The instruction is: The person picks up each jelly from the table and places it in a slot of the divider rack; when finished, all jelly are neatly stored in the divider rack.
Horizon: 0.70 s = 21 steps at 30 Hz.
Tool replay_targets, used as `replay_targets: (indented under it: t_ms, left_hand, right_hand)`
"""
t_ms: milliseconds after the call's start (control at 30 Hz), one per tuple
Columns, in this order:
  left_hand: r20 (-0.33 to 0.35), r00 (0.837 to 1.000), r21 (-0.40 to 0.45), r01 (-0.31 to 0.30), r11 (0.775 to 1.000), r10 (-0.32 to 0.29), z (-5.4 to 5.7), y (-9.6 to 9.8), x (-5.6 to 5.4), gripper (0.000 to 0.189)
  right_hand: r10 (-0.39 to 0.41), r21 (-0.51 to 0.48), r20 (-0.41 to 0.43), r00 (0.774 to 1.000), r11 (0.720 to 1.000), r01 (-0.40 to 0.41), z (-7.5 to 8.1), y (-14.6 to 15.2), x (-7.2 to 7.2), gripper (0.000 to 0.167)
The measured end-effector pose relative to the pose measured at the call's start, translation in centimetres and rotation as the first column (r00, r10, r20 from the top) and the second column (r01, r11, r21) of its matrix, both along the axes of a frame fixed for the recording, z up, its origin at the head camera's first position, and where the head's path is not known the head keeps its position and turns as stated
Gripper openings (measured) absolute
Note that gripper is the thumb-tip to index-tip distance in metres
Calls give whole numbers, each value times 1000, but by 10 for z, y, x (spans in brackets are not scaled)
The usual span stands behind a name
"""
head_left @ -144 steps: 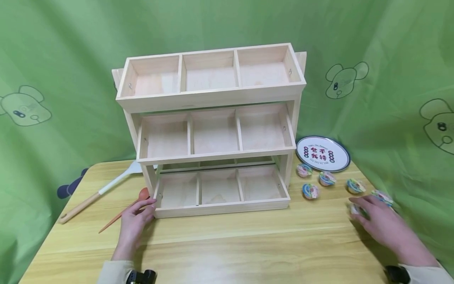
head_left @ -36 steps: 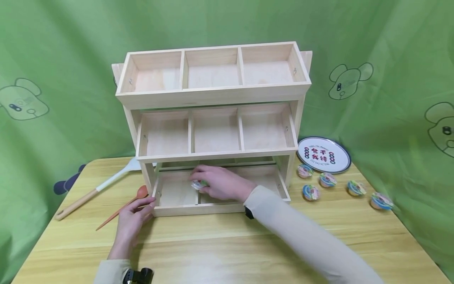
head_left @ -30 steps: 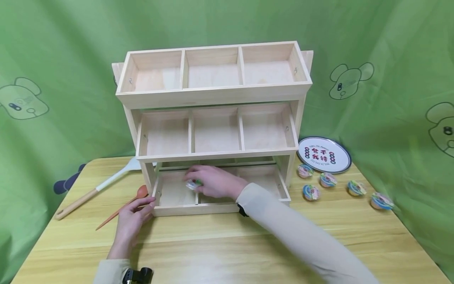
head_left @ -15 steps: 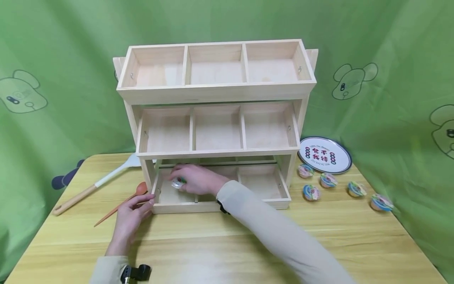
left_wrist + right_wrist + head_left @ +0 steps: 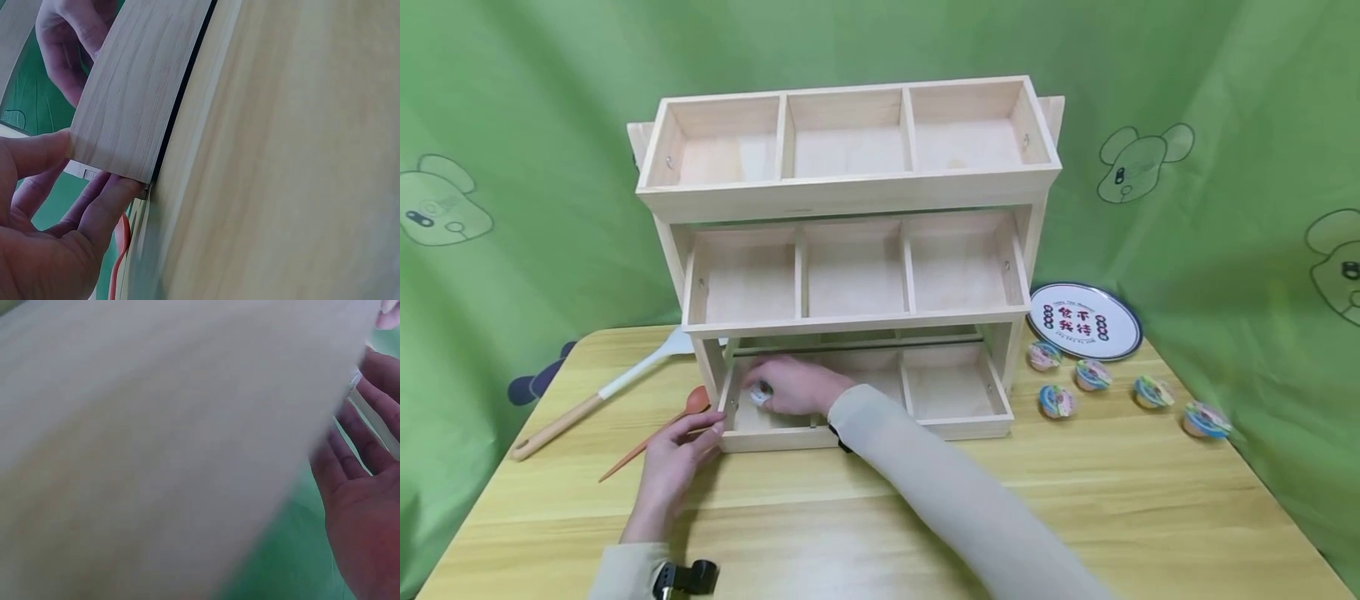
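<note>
A pale wooden three-tier rack [image 5: 842, 196] stands mid-table, each tier split into three compartments. Inside the bottom tier's left compartment, my right hand [image 5: 797, 385] holds a small jelly cup [image 5: 761, 393] between thumb and fingers, low over the compartment floor. In the right wrist view a blurred wooden wall hides most of the cup and part of the right hand [image 5: 369, 487]. My left hand [image 5: 673, 458] grips the bottom tray's front left corner. The left wrist view has its thumb and fingers on either side of the tray's front board [image 5: 134, 94].
Several jelly cups [image 5: 1057, 402] lie on the table to the rack's right, before an oval white plate [image 5: 1086, 321]. An orange spoon [image 5: 697, 399] and a white spatula with a wooden handle [image 5: 625, 379] lie left of the rack. Green curtain [image 5: 865, 42] hangs behind.
My right hand has picked up a jelly cup at the right, carried it across to the bottom tray and slid left into its left compartment. The left hand stays at the tray corner.
</note>
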<state>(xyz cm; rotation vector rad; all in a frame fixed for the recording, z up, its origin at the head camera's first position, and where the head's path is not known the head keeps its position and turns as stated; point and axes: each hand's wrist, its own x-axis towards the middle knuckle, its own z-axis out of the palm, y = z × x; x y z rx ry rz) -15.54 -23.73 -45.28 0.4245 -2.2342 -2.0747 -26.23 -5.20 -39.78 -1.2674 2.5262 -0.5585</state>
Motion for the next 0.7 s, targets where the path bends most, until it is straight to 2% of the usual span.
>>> replay_targets:
  t_ms: [267, 467, 700]
  left_hand:
    - [-18, 999, -15, 48, 999, -49, 1, -2, 2, 32]
    - [-35, 998, -32, 43, 999, -44, 3, -7, 4, 32]
    - [-42, 997, -25, 63, 998, -64, -1, -5, 3, 33]
  right_hand:
    - [17, 7, -29, 999, 1000, -17, -9, -10, 3, 38]
    - [26, 1, -56, 998, 1000, -26, -11, -17, 6, 36]
    - [19, 31, -70, 997, 999, -17, -14, -11, 6, 39]
